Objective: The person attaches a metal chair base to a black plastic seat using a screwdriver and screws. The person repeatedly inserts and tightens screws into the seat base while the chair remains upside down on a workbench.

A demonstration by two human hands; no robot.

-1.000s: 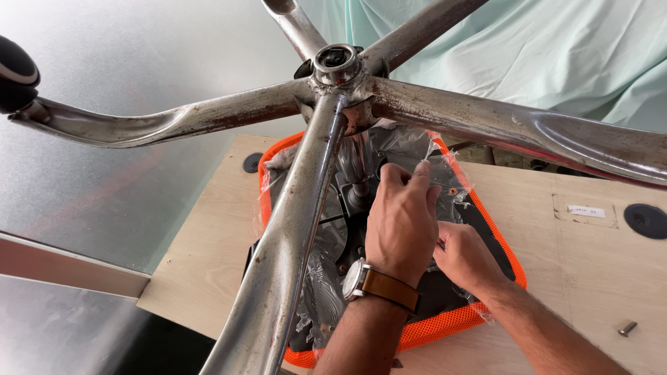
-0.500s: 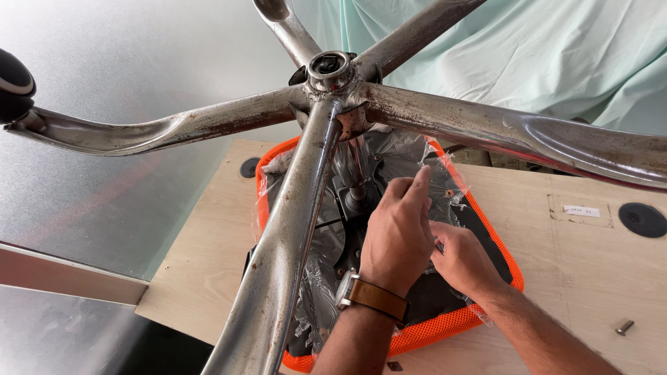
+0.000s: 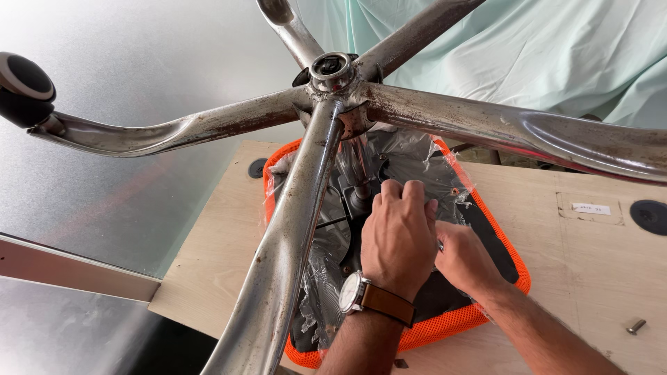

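Two hands: both work at the underside of an upturned office chair, close beside its central column.
Left hand (image 3: 397, 239): fingers curled and pressed together, knuckles up, resting on the dark seat mechanism (image 3: 351, 208); a wristwatch (image 3: 353, 294) sits on the wrist. What the fingers pinch, if anything, I cannot tell.
Right hand (image 3: 464, 257): half hidden behind the left, fingers bunched at the same spot; its grip is hidden.
Chair seat (image 3: 445, 326): orange mesh edge, lying face down on the wooden worktop (image 3: 577, 278), with clear plastic wrap (image 3: 417, 156) loose over its underside.
Chrome base (image 3: 332, 73): five rusty legs fan out above the seat; one castor (image 3: 24, 87) shows at far left.
Loose bolt (image 3: 634, 324): on the worktop, well apart from the hands.
Step in hand: probably working a fastener or fitting on the mechanism.
Next move: calls for a firm fingertip grip in the tight gap beside the column.
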